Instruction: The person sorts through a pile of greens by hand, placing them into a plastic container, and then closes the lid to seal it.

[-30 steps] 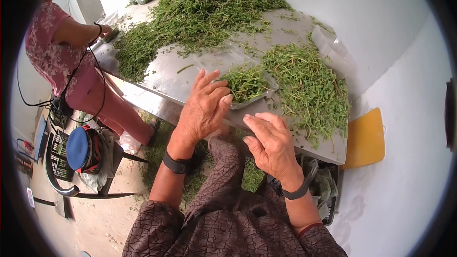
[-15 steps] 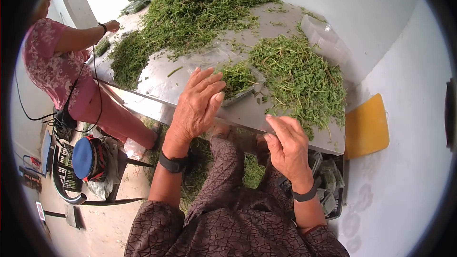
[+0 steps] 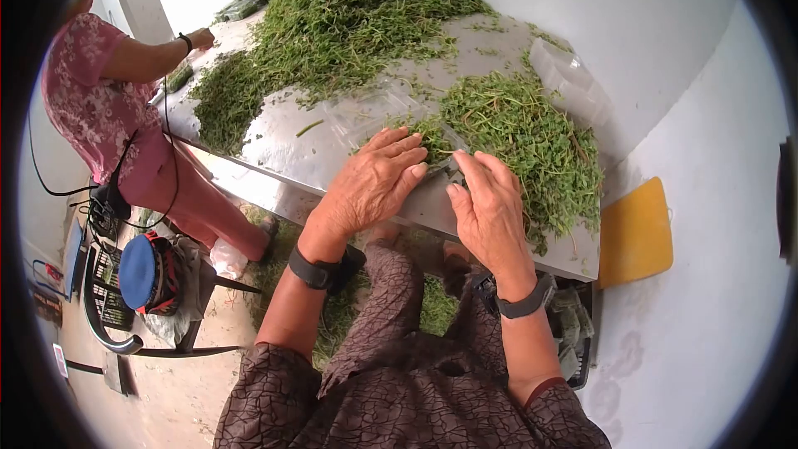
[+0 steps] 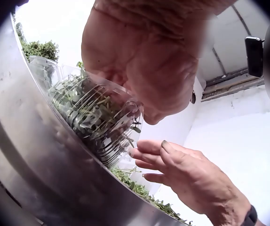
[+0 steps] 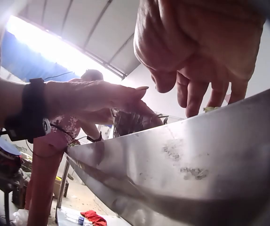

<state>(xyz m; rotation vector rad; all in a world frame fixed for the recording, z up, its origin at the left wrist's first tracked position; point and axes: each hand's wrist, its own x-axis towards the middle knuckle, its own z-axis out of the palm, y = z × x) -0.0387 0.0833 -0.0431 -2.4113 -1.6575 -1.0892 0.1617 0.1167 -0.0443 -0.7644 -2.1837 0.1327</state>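
Observation:
The left hand (image 3: 370, 185) lies flat over the greens in a clear plastic tray (image 4: 97, 113), its fingers straight and together, near the table's front edge. Beside the tray's right end is the right hand (image 3: 490, 212), fingers extended toward the tray and the side heap of stems (image 3: 532, 141). In the left wrist view the right hand (image 4: 196, 179) holds nothing, its fingertips close to the tray's end. The tray's ribbed wall shows leaves and stems pressed inside, below the left palm. The right wrist view has the left hand (image 5: 102, 96) on top of the tray.
A large heap of greens (image 3: 349, 17) covers the table's back. Packed trays (image 3: 249, 0) lie at the far left, and empty clear trays (image 3: 569, 75) at the right. Another person (image 3: 108, 100) stands at left by a chair holding a blue cap (image 3: 139, 273). A yellow board (image 3: 636, 233) leans right.
The left hand has come down onto the greens in the tray and moved right. The right hand has moved up and inward to the tray's end. The other person's arm has shifted.

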